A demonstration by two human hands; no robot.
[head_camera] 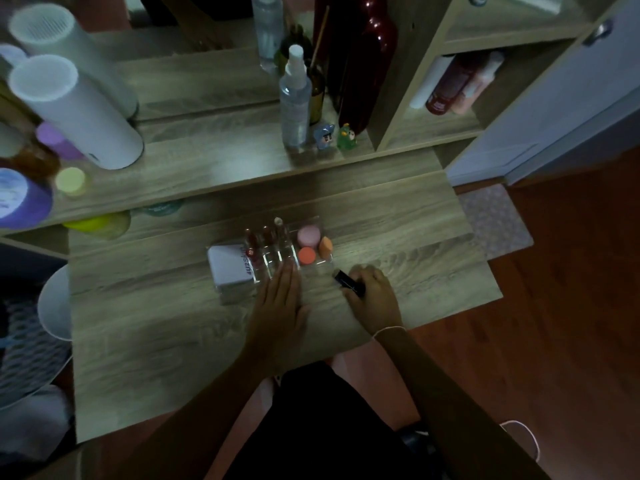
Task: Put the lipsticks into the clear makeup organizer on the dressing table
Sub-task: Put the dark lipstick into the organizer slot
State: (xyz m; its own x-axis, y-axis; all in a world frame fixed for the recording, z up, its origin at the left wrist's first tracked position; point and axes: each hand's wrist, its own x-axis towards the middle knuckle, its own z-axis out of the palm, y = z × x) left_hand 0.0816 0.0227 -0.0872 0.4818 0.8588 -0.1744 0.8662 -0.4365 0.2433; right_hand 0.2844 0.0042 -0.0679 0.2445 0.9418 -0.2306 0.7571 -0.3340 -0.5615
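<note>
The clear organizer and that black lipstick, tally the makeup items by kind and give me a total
Lipsticks standing in the clear organizer: 3
Black lipstick in the right hand: 1
Makeup sponges: 3
White box: 1
Total: 8

Single view, head-worn, wide-angle; looks forward and steeply down from above the seated person's lap; both forearms enter from the bottom edge and reach up-frame; desk (173, 341) fills the centre, close below the lens; clear organizer (277, 258) sits near mid-frame, left hand (280, 299) and right hand (374, 296) just under it; raised shelf (194, 168) and mirror (194, 77) cross the upper part, farther off; white cylinders (69, 105) at upper left lean outward with lens distortion; wood floor (554, 306) and cupboard door (554, 116) at right; dim light; edges blurred; no second view to share coverage.
</note>
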